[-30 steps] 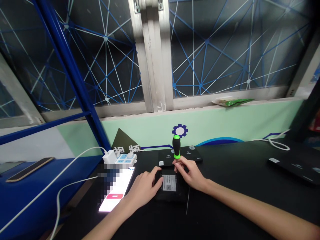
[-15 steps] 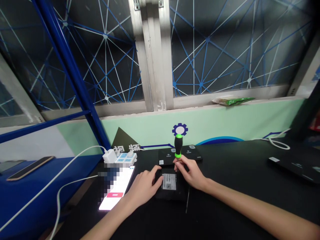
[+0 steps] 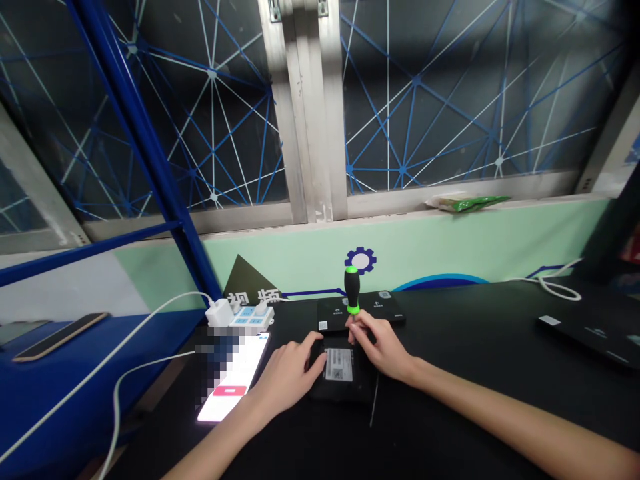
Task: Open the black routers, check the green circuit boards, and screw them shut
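Note:
A small black device with a white label lies on the black table. My left hand rests on its left edge, fingers flat and pressing it down. My right hand pinches the shaft of a black screwdriver with green bands, which stands upright at the device's far edge. A thin dark rod lies on the table just under my right wrist.
A lit phone lies left of the device, cabled to a white power strip. Another black device sits behind the screwdriver. A black flat unit is at far right. A second phone rests on the blue surface at left.
The screwdriver handle has wobbled slightly, leaning right and then back to the left, while my right fingers stay on its shaft. My left hand has kept its place.

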A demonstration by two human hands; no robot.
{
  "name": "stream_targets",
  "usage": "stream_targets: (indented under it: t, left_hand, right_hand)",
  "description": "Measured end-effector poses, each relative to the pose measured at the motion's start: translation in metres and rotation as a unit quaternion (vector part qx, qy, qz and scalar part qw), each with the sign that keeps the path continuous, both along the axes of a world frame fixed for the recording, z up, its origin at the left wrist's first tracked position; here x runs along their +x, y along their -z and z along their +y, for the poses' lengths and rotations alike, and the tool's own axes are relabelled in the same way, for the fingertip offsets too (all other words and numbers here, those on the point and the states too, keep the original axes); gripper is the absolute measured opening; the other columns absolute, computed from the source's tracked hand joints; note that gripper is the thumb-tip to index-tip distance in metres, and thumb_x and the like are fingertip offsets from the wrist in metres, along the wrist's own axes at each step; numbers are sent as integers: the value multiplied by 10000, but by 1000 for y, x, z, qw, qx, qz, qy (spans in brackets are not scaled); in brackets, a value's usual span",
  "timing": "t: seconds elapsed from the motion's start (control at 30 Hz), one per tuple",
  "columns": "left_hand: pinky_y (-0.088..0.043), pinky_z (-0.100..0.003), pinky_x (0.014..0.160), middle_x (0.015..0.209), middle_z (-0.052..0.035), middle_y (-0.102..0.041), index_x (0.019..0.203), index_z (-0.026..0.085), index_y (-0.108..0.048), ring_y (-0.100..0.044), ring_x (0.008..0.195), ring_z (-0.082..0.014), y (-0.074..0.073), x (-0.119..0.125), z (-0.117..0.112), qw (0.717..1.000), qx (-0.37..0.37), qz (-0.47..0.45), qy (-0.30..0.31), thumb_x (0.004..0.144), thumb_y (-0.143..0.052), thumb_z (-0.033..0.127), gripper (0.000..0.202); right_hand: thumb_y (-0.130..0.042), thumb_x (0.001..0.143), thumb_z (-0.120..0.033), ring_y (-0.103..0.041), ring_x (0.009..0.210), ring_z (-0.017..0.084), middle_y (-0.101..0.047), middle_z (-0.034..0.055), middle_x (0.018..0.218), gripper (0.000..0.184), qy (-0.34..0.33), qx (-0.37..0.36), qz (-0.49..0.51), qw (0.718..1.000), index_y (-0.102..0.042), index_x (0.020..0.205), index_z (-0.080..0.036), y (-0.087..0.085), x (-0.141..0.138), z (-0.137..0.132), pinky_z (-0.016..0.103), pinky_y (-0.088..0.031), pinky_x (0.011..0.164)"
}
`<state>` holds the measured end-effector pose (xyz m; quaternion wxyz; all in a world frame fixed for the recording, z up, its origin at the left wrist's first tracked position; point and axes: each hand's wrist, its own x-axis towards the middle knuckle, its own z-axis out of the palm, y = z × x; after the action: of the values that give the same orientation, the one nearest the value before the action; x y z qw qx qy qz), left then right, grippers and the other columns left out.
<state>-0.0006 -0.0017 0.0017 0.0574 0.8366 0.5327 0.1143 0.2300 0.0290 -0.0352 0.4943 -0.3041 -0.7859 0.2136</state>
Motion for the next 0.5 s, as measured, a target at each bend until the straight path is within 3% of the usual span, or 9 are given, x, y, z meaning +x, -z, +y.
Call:
stream_targets:
  t: [0.5]
  left_hand:
    - [-384,-272,583,748,-5,-634,1346,286,-524,-648,713,-239,1,0,1,1000,7,2,1,1018,-385,461,397]
  right_hand:
    - [-408,1043,-316,-578,639,156,-644,25,755,208,-1,-6,15,1000,-570,1054,-186,0,1,0,265,-460,625]
